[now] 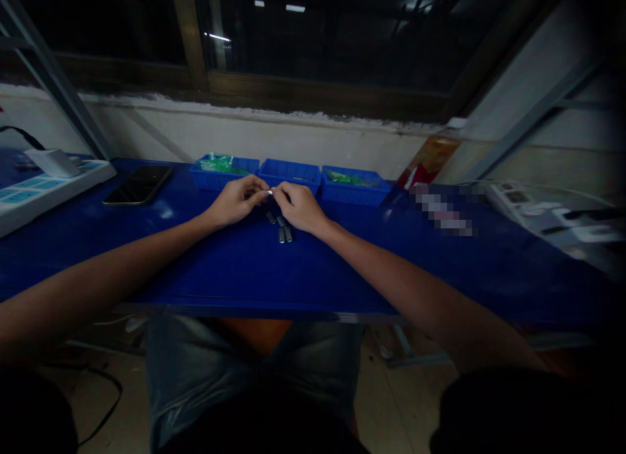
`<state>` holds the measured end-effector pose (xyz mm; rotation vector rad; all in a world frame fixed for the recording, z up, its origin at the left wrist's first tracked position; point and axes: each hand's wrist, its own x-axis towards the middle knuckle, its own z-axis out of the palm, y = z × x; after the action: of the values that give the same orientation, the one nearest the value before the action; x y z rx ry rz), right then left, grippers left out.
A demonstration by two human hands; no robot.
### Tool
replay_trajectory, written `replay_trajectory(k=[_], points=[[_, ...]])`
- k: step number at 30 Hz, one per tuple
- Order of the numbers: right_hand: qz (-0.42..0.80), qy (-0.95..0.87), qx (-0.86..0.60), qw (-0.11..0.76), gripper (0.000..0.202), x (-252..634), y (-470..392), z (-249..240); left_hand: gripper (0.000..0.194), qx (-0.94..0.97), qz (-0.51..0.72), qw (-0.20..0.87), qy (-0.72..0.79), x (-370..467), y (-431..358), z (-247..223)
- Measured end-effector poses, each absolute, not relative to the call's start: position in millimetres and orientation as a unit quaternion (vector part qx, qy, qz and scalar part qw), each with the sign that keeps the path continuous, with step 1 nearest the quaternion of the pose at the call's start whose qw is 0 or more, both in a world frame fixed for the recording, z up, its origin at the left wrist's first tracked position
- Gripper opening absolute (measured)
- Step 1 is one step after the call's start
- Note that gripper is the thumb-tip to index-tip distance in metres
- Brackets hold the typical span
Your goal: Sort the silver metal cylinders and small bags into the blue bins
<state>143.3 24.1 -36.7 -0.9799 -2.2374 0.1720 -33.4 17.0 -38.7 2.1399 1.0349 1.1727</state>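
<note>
A small pale piece (270,192) sits between the fingertips of the person's left hand (237,201) and right hand (298,206), above the counter (220,265); the fingers of both look pinched on it, meeting from nine and three o'clock. It is too small for me to make out its long axis. From it, a loose group of dark cylinders (282,235) lies toward five to six o'clock, nearer the right hand; the two closest to the person rest side by side, long axes roughly twelve to six, while the leftmost leans eleven to five. The blue counter is smooth and dim. Beyond the hands stand a left tray (215,180) at ten, a middle tray (288,170) at one and a right tray (355,194) at three, green wrapping in the outer two. A phone (137,185) and power strip (100,172) lie at nine, well apart. Past the pale wall (293,137), a dark window (317,43) fills twelve o'clock.
</note>
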Motion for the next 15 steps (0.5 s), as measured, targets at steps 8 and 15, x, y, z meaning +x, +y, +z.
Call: replay_trajectory(k=[8, 15], points=[[-0.018, -0.879, -0.338, 0.335, 0.017, 140, 9, -30, 0.038, 0.787, 0.406, 0.169, 0.434, -34, 16, -33], [-0.111, -0.828, -0.417, 0.358, 0.027, 152, 28, -24, 0.029, 0.841, 0.324, 0.181, 0.394, -37, 15, -35]])
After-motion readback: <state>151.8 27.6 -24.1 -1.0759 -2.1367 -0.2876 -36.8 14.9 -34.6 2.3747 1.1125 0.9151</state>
